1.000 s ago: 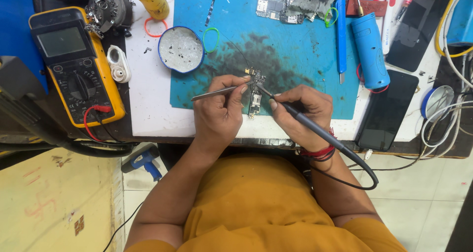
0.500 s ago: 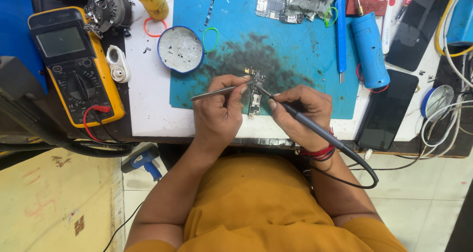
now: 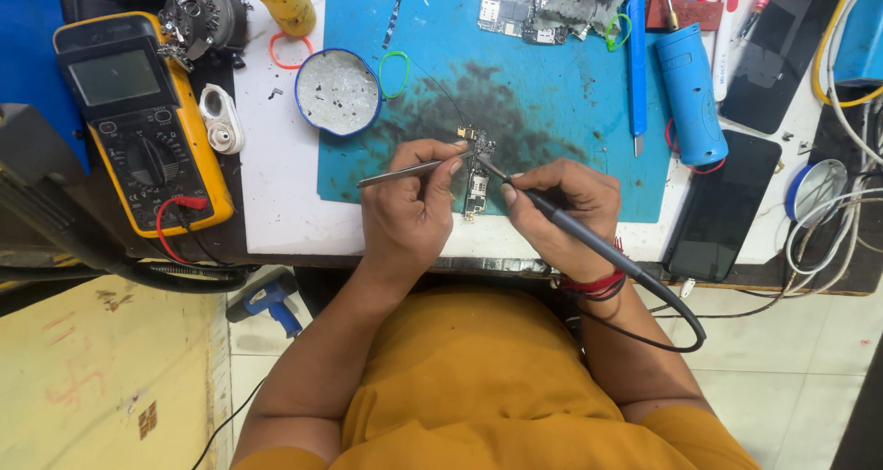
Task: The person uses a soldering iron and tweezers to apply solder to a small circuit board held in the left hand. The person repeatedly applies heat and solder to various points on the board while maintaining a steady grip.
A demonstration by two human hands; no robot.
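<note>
Left hand (image 3: 409,214): is closing thumb and fingers around thin silver metal tweezers (image 3: 405,169), whose tips are reaching rightward to the top of the board.
Right hand (image 3: 561,214): is gripping a slim black corded soldering iron (image 3: 589,240) like a pen, fingers curled shut on its handle, its tip touching the board's upper end.
Work piece: a small narrow green-and-silver circuit board (image 3: 476,180) is lying on the stained blue rubber work mat (image 3: 552,111), near the tabletop's front edge, between the two hands.
Step in hand: judging by the meeting tips, a small part at the board's top is being soldered or lifted while the tweezers are steadying it.
Next move calls for: probably a steady iron tip and a light tweezers pinch, so nothing slides on the board; which part is being worked is too small to tell.
Left edge: a yellow-cased digital multimeter (image 3: 138,120) is resting by the tabletop's left edge, well apart from the hands.
Behind the hands: a round blue-rimmed tin of grey residue (image 3: 338,93) is sitting at the mat's rear left corner.
Right side: a blue cylindrical tool (image 3: 690,93) is lying on the mat's right edge, beside a dark flat phone (image 3: 722,208) near the front right.
</note>
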